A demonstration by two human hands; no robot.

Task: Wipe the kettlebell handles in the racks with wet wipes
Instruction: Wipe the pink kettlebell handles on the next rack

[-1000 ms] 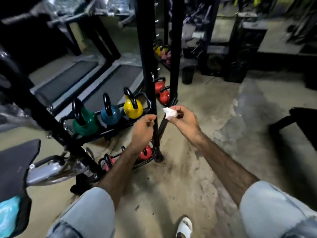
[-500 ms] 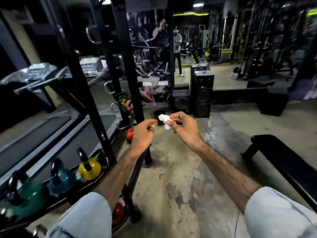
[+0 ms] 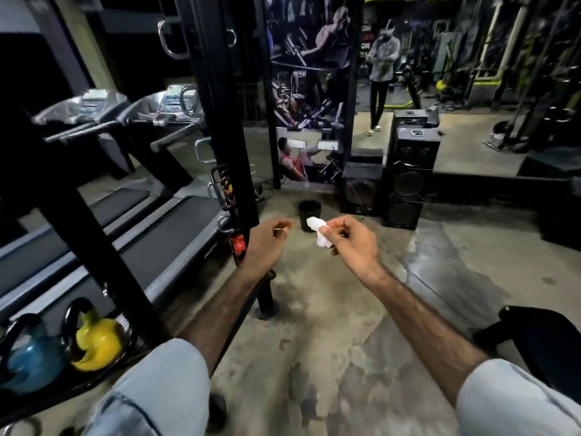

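Kettlebells, one blue and one yellow, both with black handles, sit on the low black metal rack at far left. Neither hand touches them. The left hand hovers mid-air, fingers loosely curled, pinching something too small to identify. The right hand pinches a crumpled white wet wipe. No wiping is under way; which handles are already clean cannot be told.

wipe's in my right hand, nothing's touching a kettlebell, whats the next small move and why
Probably bring the right hand with its wet wipe down left to the yellow kettlebell handle. Both hands hang in mid-air above the floor, away from the rack, and the left hand holds nothing.
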